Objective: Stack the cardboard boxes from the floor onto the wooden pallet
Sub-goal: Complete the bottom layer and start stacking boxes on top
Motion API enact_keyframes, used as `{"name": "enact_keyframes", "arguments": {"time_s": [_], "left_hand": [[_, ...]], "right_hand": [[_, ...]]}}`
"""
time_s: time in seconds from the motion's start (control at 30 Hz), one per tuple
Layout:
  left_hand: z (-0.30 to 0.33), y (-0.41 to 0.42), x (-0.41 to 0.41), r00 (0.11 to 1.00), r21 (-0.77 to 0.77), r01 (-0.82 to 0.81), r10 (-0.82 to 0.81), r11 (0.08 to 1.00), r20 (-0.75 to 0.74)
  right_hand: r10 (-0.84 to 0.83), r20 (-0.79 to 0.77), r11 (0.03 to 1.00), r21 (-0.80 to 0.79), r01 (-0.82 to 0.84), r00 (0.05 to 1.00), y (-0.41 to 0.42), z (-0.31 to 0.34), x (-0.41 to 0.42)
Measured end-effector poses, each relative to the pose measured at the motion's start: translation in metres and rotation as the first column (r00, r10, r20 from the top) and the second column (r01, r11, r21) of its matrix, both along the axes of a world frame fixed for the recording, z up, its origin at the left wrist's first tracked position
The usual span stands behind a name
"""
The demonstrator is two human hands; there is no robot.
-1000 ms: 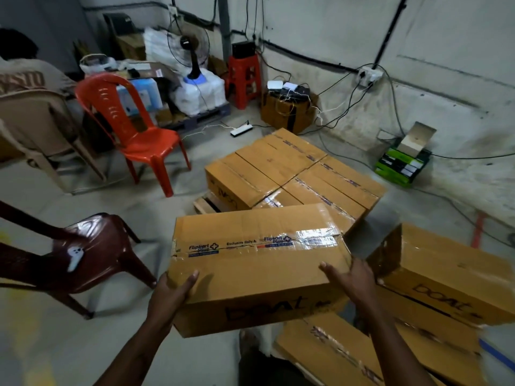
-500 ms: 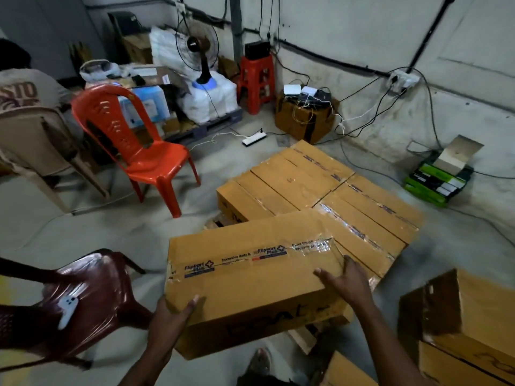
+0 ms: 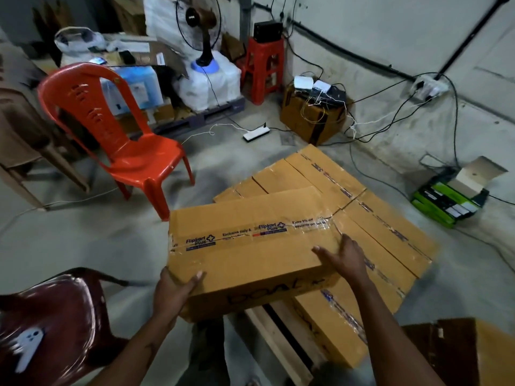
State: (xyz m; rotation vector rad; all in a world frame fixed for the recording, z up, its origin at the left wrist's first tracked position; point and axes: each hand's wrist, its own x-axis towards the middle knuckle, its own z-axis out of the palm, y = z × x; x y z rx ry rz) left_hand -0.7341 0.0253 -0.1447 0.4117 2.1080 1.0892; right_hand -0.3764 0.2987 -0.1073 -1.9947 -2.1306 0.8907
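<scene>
I hold the box point(image 3: 250, 246) over the pallet point(image 3: 274, 334): left hand point(image 3: 174, 292) grips its near corner, right hand point(image 3: 344, 259) lies flat on top. It seems clear of the boxes point(image 3: 376, 227) below.

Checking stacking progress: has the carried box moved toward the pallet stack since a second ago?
Yes. The carried box now overlaps the stacked boxes, held by left hand and right hand.

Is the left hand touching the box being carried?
Touching. The head view shows the left hand gripping the carried cardboard box at its near left corner, thumb on top.
</scene>
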Motion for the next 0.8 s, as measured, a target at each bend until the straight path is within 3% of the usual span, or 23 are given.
{"name": "enact_keyframes", "arguments": {"time_s": [0.23,0.53,0.63,0.8], "left_hand": [[-0.031,0.11,-0.057,1.0,-0.086,-0.01,0.011,0.996,0.017],[-0.097,0.256,-0.125,1.0,-0.232,-0.022,0.023,0.972,0.005],[-0.12,0.298,-0.119,0.995,-0.265,-0.087,0.097,0.96,0.025],[-0.17,0.37,-0.084,0.976,-0.192,-0.201,0.213,0.961,0.042]], "right_hand": [[-0.006,0.04,1.0,-0.008,0.007,0.999,0.123,-0.032,-0.055],[0.038,-0.019,0.999,-0.037,-0.039,0.999,0.289,-0.081,-0.136],[-0.024,-0.021,0.998,-0.055,0.022,1.0,0.353,-0.091,-0.163],[-0.21,-0.086,0.977,-0.05,0.207,0.974,0.448,-0.14,-0.196]]}}
